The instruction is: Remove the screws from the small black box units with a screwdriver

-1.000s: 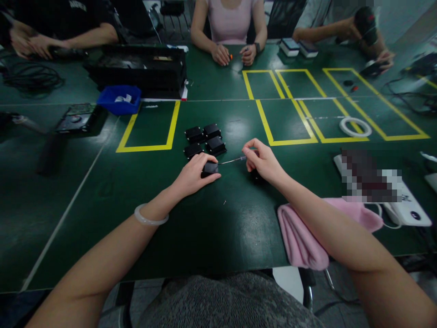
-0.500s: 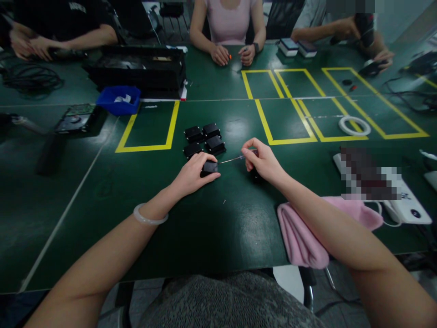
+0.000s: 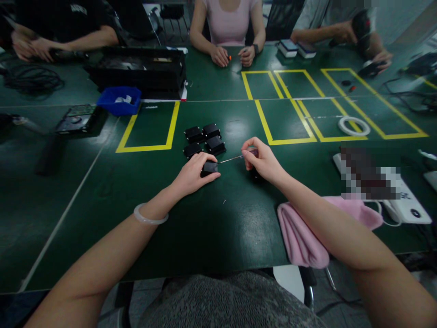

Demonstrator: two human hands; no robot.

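Observation:
My left hand [image 3: 194, 174] grips a small black box [image 3: 210, 168] on the green table, thumb along its near side and fingers over the far side. In my right hand [image 3: 261, 159] is a screwdriver [image 3: 232, 159], its thin shaft pointing left with the tip at the box's right end. Part of a dark object [image 3: 256, 174] shows beneath my right hand. Just beyond my left hand sit several similar black boxes [image 3: 211, 130] in a cluster. A tiny screw [image 3: 224, 201] lies on the table nearer to me.
A pink cloth [image 3: 303, 237] lies under my right forearm, beside a white device [image 3: 414, 205]. Farther off are a white ring [image 3: 354, 126], a blue bin [image 3: 119, 101] and a long black case [image 3: 143, 73]. Three people sit across the green table [image 3: 191, 237].

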